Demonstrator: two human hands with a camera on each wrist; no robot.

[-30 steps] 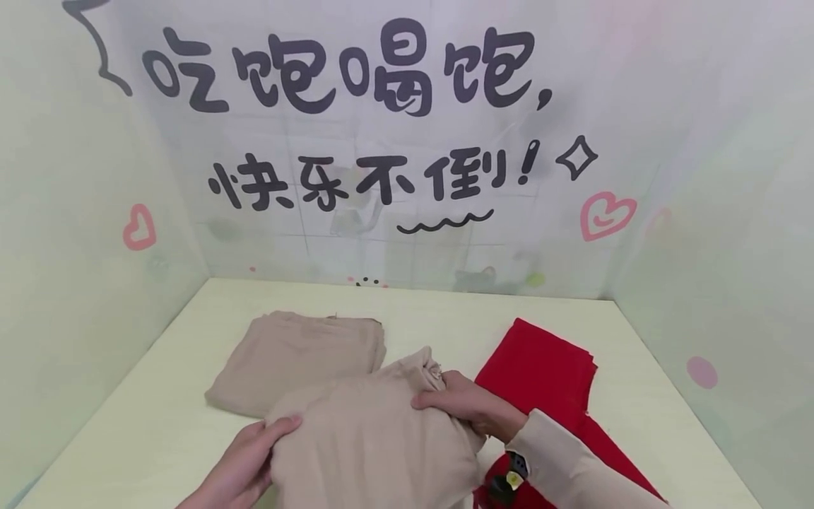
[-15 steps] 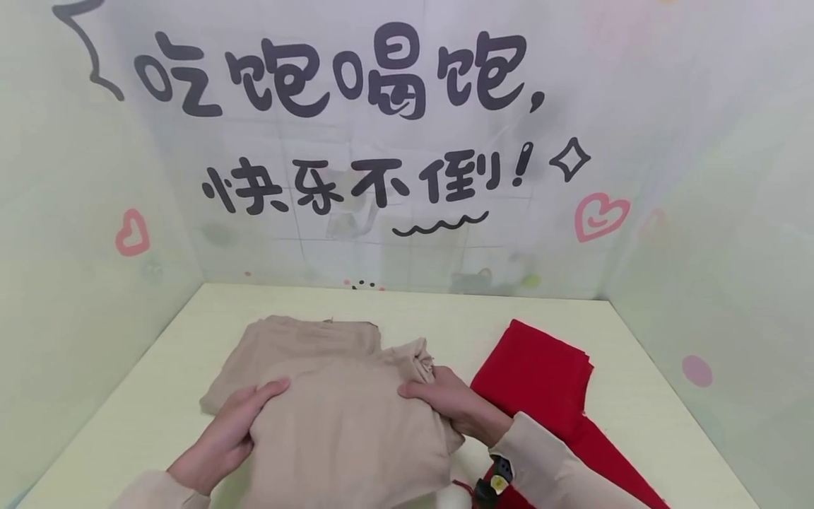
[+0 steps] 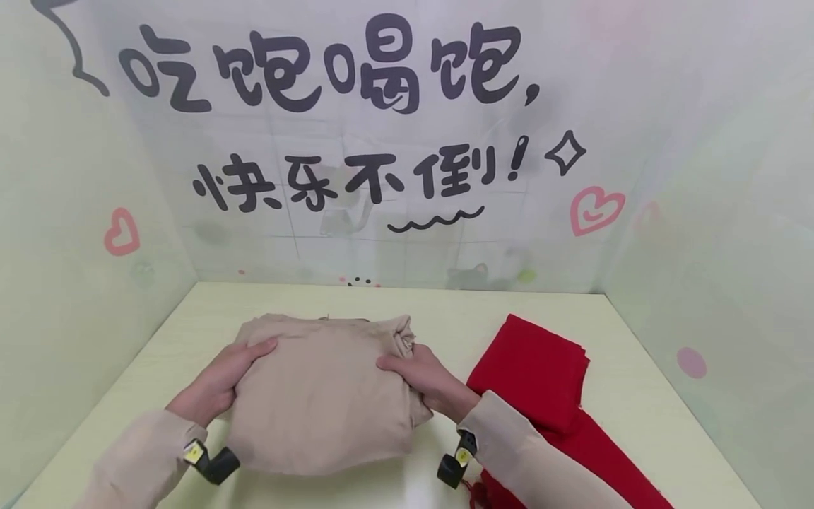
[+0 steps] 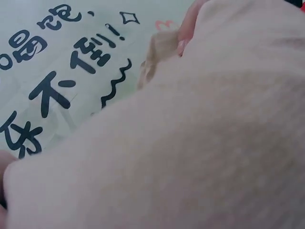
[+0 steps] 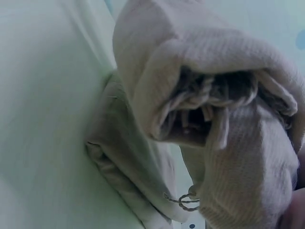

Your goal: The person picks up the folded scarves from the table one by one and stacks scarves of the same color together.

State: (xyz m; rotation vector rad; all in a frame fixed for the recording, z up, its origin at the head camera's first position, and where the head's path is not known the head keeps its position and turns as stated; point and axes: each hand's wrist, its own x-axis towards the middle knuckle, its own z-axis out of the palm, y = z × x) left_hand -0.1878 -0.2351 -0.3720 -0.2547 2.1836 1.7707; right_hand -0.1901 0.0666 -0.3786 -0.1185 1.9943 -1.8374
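Both hands hold a folded beige scarf [image 3: 324, 403] raised in front of the body. My left hand [image 3: 222, 375] grips its left side, thumb on top. My right hand [image 3: 432, 378] grips the right side, near a rolled corner. In the right wrist view, twisted fringe shows inside the folds of the held scarf [image 5: 238, 157]. Behind it on the table lies a second folded beige cloth [image 3: 270, 324], mostly hidden in the head view. The right wrist view shows more of this second cloth [image 5: 126, 152]. The undersides of both hands are hidden.
A folded red cloth [image 3: 531, 367] lies at the right, its long tail running under the right sleeve. The pale table [image 3: 445, 311] is enclosed by printed walls at the back and sides. A small camera [image 3: 213, 463] is strapped to the left wrist.
Both hands have carried the beige scarf forward and to the left, so it now covers most of the second beige cloth from the head view. The red cloth stays put.
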